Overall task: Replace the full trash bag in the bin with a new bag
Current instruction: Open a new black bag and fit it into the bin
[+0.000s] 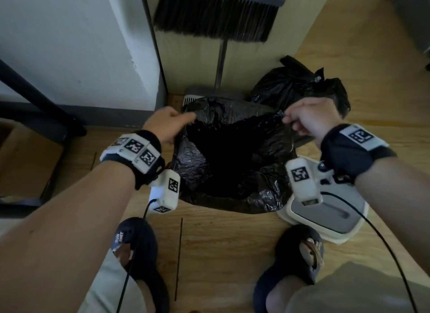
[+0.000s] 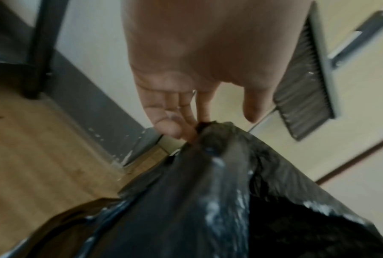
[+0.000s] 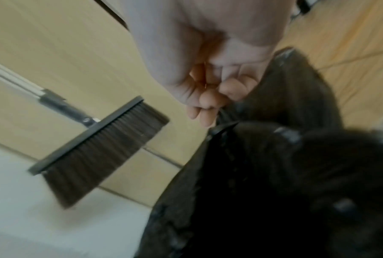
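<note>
Full tied trash bag (image 1: 302,84) already out, on floor beyond right hand (image 1: 309,119). Left hand (image 1: 169,124) and right each pinch new bag (image 1: 232,154) rim, mouth spread between grips. Bin hidden; lid (image 1: 325,210) off.

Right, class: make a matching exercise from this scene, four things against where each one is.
Things:
1. open black plastic bag
2. tied full black bag
3. grey-and-white bin lid
4. dark-bristled broom

Places:
A. leaning against the wall
B. flat on the floor by the right foot
C. held open between both hands
D. on the floor behind the right hand

Pairs: 1-C, 2-D, 3-B, 4-A
</note>
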Tool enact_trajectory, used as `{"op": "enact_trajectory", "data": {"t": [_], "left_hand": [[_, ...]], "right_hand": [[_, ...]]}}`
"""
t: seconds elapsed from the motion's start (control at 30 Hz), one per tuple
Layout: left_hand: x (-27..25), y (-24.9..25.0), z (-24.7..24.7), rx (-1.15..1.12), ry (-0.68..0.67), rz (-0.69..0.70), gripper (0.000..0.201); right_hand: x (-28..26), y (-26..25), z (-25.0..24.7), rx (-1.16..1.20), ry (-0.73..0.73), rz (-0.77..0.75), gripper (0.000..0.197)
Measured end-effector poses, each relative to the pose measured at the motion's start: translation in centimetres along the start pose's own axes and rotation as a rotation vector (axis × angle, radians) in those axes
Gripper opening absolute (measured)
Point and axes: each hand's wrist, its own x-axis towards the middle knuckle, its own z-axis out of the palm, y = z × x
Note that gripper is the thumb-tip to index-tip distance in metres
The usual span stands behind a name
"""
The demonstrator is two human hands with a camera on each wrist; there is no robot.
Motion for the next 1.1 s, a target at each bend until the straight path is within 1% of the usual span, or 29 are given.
{"op": "enact_trajectory", "data": {"t": [0.03,0.07,0.1,0.13,0.17,0.23,0.3,0.37,0.4,0.43,0.47,0.5,0.6,0.63,0.67,0.77,0.8,0.83,0.9,0.93,1.03,1.1], "left_hand": [[0.0,0.4,0.3,0.143,-0.056,0.034,0.052],[0.0,0.5,0.6,0.278,-0.097,0.057,0.056],[0.2,0.3,0.8,0.374,-0.125,0.067,0.056],[0.2,0.1,0.9,0.413,-0.143,0.064,0.052],[0.3,-0.1,0.9,0.402,-0.153,0.059,0.047],[0.3,-0.6,0.6,0.334,-0.179,0.037,0.046],[0.4,-1.1,0.2,0.293,-0.189,0.028,0.05],[0.5,-1.4,-0.2,0.278,-0.192,0.036,0.052],[0.5,-1.4,-0.4,0.271,-0.2,0.033,0.054],[0.6,-1.6,-0.6,0.261,-0.207,0.033,0.056],[0.7,-1.8,-0.7,0.256,-0.212,0.024,0.059],[0.7,-1.7,-0.5,0.259,-0.219,0.03,0.06],[0.9,-1.7,-0.4,0.284,-0.225,0.03,0.05],[1.0,-1.7,-0.3,0.285,-0.225,0.028,0.05],[1.0,-1.7,-0.3,0.283,-0.224,0.023,0.05],[1.0,-2.0,-0.3,0.286,-0.21,0.018,0.055],[1.1,-2.2,-0.3,0.292,-0.212,0.014,0.057],[1.2,-2.3,-0.4,0.293,-0.218,0.014,0.058],[1.2,-2.6,-0.4,0.293,-0.226,0.018,0.06],[1.1,-2.7,-0.4,0.297,-0.226,0.025,0.062],[0.9,-2.9,-0.8,0.282,-0.201,0.052,0.075],[0.5,-2.5,-1.5,0.287,-0.129,0.052,0.081]], "right_hand": [[-0.1,-1.0,1.3,0.011,-0.083,0.037,0.026],[-0.3,-1.8,2.9,0.024,-0.2,0.097,0.026],[-0.5,-2.1,4.7,0.027,-0.332,0.17,0.025],[-0.6,-1.9,6.6,0.018,-0.455,0.238,0.023],[-0.7,-1.4,8.5,-0.006,-0.545,0.3,0.019],[-0.4,0.3,11.7,-0.084,-0.633,0.382,0.013],[0.3,1.6,13.3,-0.229,-0.625,0.379,0.014],[1.4,2.9,13.1,-0.482,-0.646,0.307,0.027],[1.8,3.2,12.6,-0.618,-0.62,0.282,0.034],[2.2,3.5,12.2,-0.72,-0.581,0.254,0.038],[2.8,3.5,12.2,-0.772,-0.572,0.255,0.038],[3.0,3.6,11.8,-0.764,-0.589,0.281,0.037],[3.0,2.9,13.3,-0.429,-0.587,0.451,0.023],[2.7,2.8,14.1,-0.386,-0.623,0.472,0.02],[2.4,2.5,15.3,-0.373,-0.681,0.457,0.022],[1.2,1.5,18.9,-0.368,-0.904,0.324,0.032],[0.9,1.2,19.8,-0.39,-0.967,0.278,0.034],[0.6,0.8,20.4,-0.456,-0.999,0.218,0.038],[0.6,0.3,20.7,-0.574,-0.986,0.118,0.044],[0.8,0.3,20.6,-0.573,-0.959,0.103,0.043],[1.6,0.3,19.4,-0.512,-0.86,0.099,0.035],[1.8,-0.1,18.0,-0.487,-0.812,0.109,0.033]]}}
